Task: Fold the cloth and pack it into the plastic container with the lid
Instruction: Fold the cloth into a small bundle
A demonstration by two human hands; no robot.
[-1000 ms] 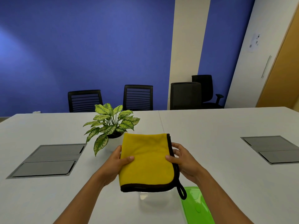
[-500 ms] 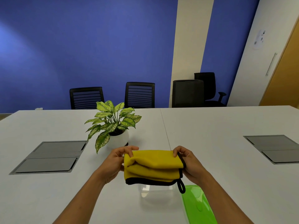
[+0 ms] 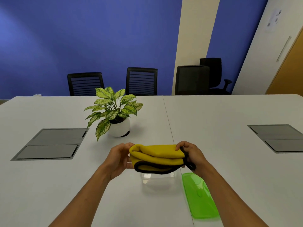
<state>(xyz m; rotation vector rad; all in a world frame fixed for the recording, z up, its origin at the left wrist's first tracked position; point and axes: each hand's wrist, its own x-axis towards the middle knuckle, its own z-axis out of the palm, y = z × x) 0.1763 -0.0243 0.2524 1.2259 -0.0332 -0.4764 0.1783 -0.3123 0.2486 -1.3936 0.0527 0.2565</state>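
Note:
A yellow cloth (image 3: 157,155) with black trim is folded into a thick bundle and held in the air above the table. My left hand (image 3: 118,158) grips its left end and my right hand (image 3: 191,153) pinches its right end, where a black loop hangs down. Directly under the cloth stands a clear plastic container (image 3: 158,177), partly hidden by the bundle. Its bright green lid (image 3: 200,195) lies flat on the table to the right of the container.
A potted plant (image 3: 114,112) in a round white pot stands just beyond my hands. Grey cable hatches are set into the white table at the left (image 3: 49,144) and right (image 3: 277,137). Black chairs (image 3: 141,81) line the far edge.
The cloth went from a flat, upright rectangle to a doubled-over bundle. Both hands stay on its ends, now lower over the container.

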